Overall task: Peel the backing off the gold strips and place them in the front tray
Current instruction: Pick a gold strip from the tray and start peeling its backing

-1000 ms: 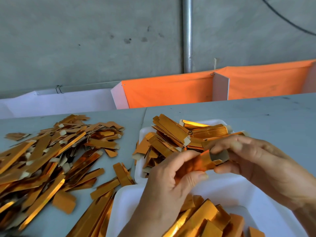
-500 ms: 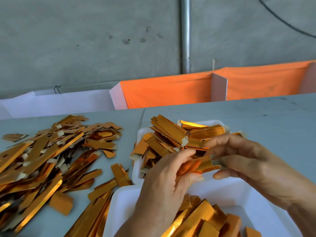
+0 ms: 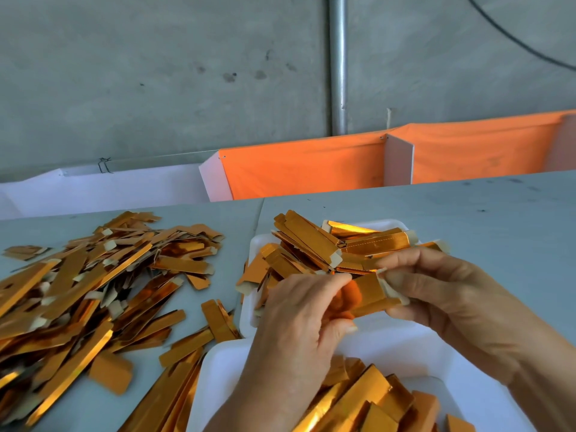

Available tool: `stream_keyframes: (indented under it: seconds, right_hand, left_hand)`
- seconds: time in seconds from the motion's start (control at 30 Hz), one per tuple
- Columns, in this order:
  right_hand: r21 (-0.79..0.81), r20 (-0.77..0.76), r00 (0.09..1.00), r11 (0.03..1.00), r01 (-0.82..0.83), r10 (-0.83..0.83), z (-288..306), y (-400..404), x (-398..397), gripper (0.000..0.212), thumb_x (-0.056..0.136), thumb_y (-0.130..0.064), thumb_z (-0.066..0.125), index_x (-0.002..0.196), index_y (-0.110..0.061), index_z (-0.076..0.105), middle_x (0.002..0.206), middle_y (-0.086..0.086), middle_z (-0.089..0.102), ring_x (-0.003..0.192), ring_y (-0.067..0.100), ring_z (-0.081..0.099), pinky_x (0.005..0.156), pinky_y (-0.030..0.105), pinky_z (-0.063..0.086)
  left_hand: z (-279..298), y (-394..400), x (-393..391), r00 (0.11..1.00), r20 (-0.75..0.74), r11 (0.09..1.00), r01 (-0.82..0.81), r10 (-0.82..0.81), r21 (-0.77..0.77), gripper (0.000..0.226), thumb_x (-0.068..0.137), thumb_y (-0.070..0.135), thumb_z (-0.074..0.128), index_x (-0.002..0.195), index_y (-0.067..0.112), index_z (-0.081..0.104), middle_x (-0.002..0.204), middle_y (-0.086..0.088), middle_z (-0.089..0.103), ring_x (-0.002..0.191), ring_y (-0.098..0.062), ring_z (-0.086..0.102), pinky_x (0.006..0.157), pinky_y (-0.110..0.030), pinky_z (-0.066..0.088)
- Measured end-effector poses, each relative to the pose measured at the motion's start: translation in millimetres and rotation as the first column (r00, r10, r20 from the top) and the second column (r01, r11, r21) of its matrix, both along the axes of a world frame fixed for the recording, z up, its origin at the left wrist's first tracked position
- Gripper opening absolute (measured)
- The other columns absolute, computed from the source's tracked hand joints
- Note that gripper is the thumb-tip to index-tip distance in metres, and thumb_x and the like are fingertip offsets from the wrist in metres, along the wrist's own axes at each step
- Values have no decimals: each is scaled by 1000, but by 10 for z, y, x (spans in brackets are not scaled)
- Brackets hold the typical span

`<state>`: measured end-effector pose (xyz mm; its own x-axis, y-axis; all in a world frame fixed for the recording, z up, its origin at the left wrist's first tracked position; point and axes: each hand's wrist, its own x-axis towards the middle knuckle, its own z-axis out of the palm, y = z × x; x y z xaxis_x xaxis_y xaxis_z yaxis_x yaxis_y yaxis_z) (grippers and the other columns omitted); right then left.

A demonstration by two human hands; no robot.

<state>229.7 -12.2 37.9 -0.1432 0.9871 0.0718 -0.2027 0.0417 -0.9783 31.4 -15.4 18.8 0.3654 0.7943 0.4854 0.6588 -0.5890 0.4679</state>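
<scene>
Shiny gold foil strip (image 3: 371, 294) lies left-right between my hands, left hand (image 3: 299, 325) pinching its left end, right hand (image 3: 442, 294) pinching the pale tab, white foam front tray (image 3: 402, 347) directly below, near side

Between your hands the strip (image 3: 372, 294) shines metallic gold, with a pale cream tab at its right end. The trays under (image 3: 402, 347) and beyond (image 3: 254, 244) your hands are plain white. Left of your left hand, the loose pile (image 3: 93, 285) is gold with beige tabs. Beyond everything hangs bright orange cloth (image 3: 305, 166) against grey, possibly concrete, wall (image 3: 156, 73).
</scene>
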Motion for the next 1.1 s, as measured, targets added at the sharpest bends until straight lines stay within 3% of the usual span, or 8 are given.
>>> stream_keyframes:
  seconds: [0.13,0.3,0.47,0.57,0.73,0.87,0.97,1.1]
  right_hand:
    - [-1,-95,995,1000,6,-6,-14,22,18,17,68,-12,66,81,-12,76,74,2,70,62,9,67,56,20,56]
    - [-18,-134,991,1000,1,-4,-15,34,50,24,65,-23,72,87,-14,77,75,5,68,63,9,65,52,18,53]
    - [5,-111,991,997,-72,72,-14,33,63,57,50,-44,90,97,-15,75,82,4,68,68,9,63,52,19,51]
    - [13,-159,980,992,-122,122,-3,36,60,56,52,-46,89,92,-11,73,76,5,64,63,11,60,50,21,50]
    - [-29,-123,985,992,-126,121,5,28,42,9,76,-23,74,78,-14,72,69,6,61,56,11,58,49,21,51]
    - [-6,-92,991,995,-98,97,-1,26,42,17,68,-19,65,82,-14,74,68,9,62,55,13,60,49,21,52]
    - [24,-92,988,993,-119,121,3,35,65,17,67,-17,75,83,-14,71,69,12,61,58,15,61,50,22,52]
    - [56,-88,971,974,-220,224,24,8,115,54,51,-36,92,93,-10,70,80,18,63,71,22,63,53,25,53]
  left_hand:
    - [0,11,-37,998,64,995,-20,26,-95,47,84,44,60,127,51,45,116,37,46,115,10,42,97,-13,40]
    - [-3,7,-22,948,302,961,168,-97,-221,29,82,49,52,109,58,56,105,28,65,104,9,56,84,-7,43]
    - [4,-5,-27,851,498,782,420,-164,-460,27,93,44,44,112,47,63,103,16,70,94,-1,65,75,-17,52]
    - [12,-6,-34,777,615,664,531,-135,-526,31,94,46,43,113,36,66,106,6,71,88,-6,66,74,-19,51]
    - [-6,11,-89,663,745,523,662,-75,-536,33,93,47,46,119,33,62,112,-8,69,87,-17,64,77,-30,50]
    - [-11,22,-100,650,751,533,678,-113,-506,31,97,43,42,122,35,59,114,-8,68,89,-17,65,72,-25,51]
    - [-15,32,-102,643,752,547,686,-146,-480,32,99,42,41,124,34,58,114,-9,68,81,-16,64,65,-25,51]
    - [-50,49,-109,580,806,524,727,-121,-444,32,100,36,41,123,25,59,113,-15,67,59,-10,58,49,-16,43]
